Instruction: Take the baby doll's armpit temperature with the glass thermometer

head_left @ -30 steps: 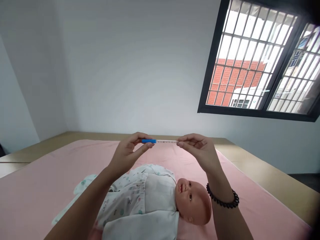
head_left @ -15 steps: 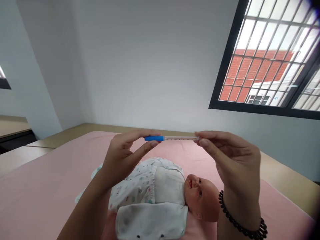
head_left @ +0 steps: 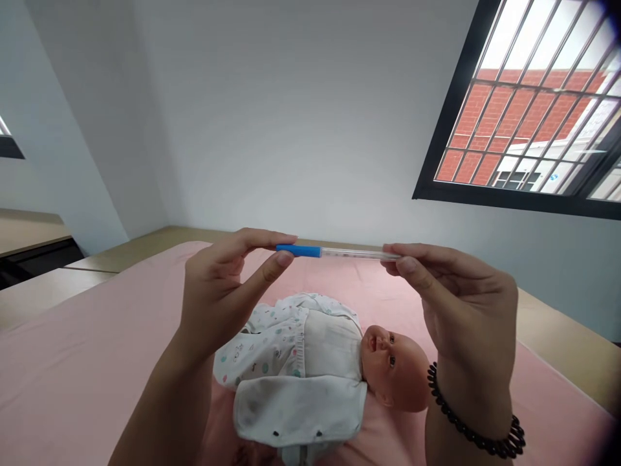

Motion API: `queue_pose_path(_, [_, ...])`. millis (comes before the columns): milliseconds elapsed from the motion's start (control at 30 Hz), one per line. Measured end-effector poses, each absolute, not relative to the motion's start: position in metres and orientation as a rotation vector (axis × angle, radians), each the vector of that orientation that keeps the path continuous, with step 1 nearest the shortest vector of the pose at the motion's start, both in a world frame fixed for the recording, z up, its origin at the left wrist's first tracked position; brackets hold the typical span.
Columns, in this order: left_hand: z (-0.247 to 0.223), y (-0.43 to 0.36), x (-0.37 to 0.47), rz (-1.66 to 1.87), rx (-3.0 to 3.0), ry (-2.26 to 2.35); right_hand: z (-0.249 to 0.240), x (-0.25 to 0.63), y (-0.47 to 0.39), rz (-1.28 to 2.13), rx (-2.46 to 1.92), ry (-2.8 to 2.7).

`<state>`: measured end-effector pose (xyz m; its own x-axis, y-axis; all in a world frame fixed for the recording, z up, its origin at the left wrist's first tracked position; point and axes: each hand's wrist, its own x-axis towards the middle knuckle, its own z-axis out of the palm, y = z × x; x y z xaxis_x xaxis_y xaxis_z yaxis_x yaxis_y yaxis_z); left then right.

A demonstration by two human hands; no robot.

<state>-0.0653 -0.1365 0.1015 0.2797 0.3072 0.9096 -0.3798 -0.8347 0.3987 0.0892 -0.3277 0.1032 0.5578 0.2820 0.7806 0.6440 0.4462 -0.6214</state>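
Note:
A glass thermometer (head_left: 354,254) with a blue cap or case end (head_left: 305,250) is held level in front of me, between both hands. My left hand (head_left: 228,278) pinches the blue end between thumb and forefinger. At the clear end, my right hand (head_left: 456,298) grips with thumb and fingertips, covering the tip. Below them a baby doll (head_left: 398,369) lies on its back, head to the right. It wears a white patterned outfit (head_left: 272,343), its front flap (head_left: 301,408) folded open toward me.
A pink sheet (head_left: 121,336) covers the table beneath the doll. Bare wooden tabletop (head_left: 557,330) shows at the right edge. Behind stands a grey-white wall (head_left: 301,116), with a barred window (head_left: 533,110) at upper right. Another table (head_left: 29,233) is at far left.
Both hands and the thermometer have risen slightly in view; the left hand has shifted left and the right hand slightly right, showing more of the blue end. The view has tilted a little.

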Motion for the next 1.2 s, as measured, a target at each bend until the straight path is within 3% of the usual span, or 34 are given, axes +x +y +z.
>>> queue_pose_path(833, [0.0985,-0.1347,-0.0669,1.389,2.078,-0.018,0.1052,0.0908,-0.3295,-0.215,-1.336,-1.153])
queue_pose_path(1200, [0.102,-0.1323,-0.0633,1.541,2.125,0.046,0.1018,0.0961,-0.3225,-0.199,-1.3,-1.122])
